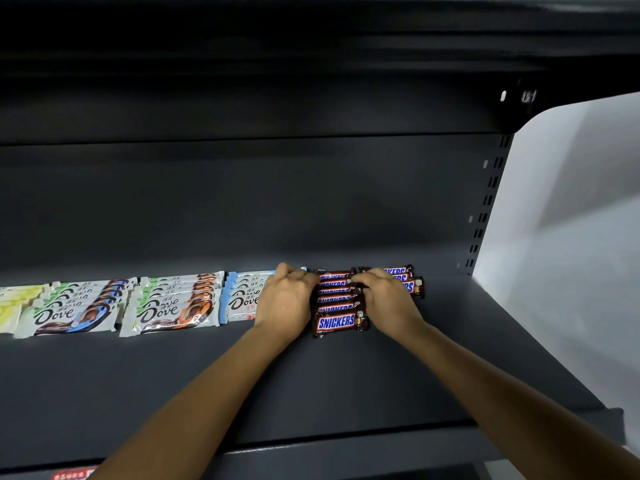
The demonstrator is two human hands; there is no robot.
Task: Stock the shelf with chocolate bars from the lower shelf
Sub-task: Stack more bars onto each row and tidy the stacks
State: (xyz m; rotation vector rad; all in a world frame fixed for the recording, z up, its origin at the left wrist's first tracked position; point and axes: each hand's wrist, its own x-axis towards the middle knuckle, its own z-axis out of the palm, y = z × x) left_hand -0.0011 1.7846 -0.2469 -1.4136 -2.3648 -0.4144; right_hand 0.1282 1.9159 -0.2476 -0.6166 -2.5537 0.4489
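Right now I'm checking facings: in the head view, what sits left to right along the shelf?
Pale yellow wrapped bars, white-and-blue Dove bars, white-and-orange Dove bars, light-blue-edged white Dove bars, left hand, brown Snickers bars, right hand.

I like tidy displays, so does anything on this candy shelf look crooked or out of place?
Nothing looks spilled or torn. One oddity: the rightmost Snickers row stops farther back than the longer Snickers row beside it and the Dove rows, leaving an uneven front line. The right hand partly covers it.
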